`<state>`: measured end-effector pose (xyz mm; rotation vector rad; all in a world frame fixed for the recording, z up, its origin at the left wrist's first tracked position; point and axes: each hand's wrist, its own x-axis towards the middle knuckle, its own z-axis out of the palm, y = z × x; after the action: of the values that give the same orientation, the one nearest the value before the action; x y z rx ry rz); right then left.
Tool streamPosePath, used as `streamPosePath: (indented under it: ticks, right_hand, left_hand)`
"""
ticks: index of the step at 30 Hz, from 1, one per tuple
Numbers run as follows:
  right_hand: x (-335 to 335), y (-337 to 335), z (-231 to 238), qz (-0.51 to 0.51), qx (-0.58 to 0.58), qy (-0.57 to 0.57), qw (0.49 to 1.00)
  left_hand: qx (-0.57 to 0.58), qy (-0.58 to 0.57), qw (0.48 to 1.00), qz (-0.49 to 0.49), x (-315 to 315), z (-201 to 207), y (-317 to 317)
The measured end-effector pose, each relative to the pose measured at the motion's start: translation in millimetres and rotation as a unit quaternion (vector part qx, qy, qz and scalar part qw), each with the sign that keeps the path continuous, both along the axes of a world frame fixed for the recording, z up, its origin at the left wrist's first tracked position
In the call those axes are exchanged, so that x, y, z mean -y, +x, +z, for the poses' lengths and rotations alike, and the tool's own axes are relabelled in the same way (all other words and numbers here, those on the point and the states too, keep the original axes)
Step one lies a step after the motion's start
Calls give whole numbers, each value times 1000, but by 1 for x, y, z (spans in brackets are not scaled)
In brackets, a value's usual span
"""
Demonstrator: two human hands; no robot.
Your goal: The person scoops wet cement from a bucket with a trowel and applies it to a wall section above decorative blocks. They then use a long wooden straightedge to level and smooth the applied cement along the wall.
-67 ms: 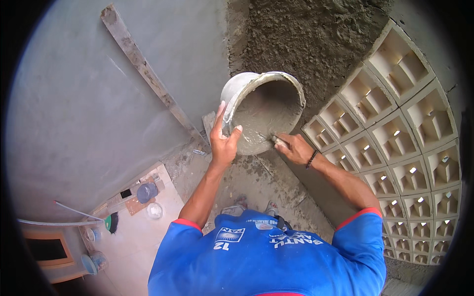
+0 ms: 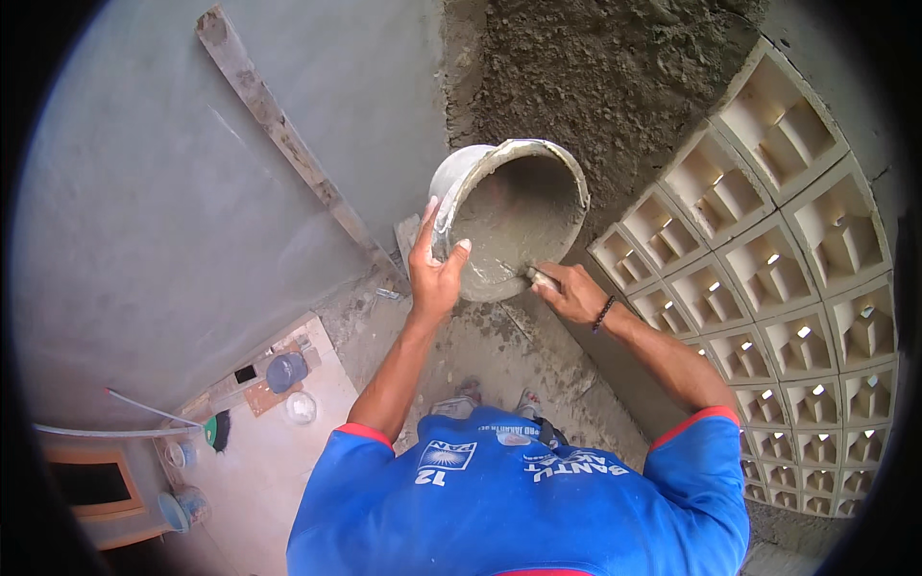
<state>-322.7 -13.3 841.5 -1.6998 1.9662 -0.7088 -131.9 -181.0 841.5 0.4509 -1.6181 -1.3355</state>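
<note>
Through my head camera I have the bucket [image 2: 459, 175] in front of me, out past the blue shirt [image 2: 538, 514], its mouth tilted back toward me. Wet mortar [image 2: 514, 216] lies inside, and grey smears coat the rim. My left hand [image 2: 434, 269] is clamped on the bucket's left edge, with the thumb over the rim and the fingers along the outside. My right hand [image 2: 576, 291] is closed around the pale handle [image 2: 544, 279] of a tool at the lower right of the mouth; the working end sits in the mortar, too smeared for me to make out its shape. A dark beaded bracelet [image 2: 604, 313] circles that wrist.

Beyond the bucket is a patch of rough, dark plaster [image 2: 605, 82]. To my left, a long board [image 2: 288, 144] leans along a smooth grey wall [image 2: 154, 211]; to my right stands a screen of hollow blocks [image 2: 764, 259].
</note>
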Motion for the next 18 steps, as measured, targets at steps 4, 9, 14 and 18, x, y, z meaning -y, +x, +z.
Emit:
streamPosePath:
  ticks: [4,9,14,18]
  right_hand:
    - [-3,19,-16,-48,169,63,982]
    - [-5,27,-4,-109,280,91,949]
    - [-6,-6,37,-101,275,69,954]
    - [-22,-47,117,-27,50,-40,998]
  left_hand:
    - [63,-22,996,51,2,-21,-4]
    - [100,56,992,50,-3,-47,-11]
    - [3,124,990,68,-9,-29,1]
    - [-53,145,982,108,1,-25,11]
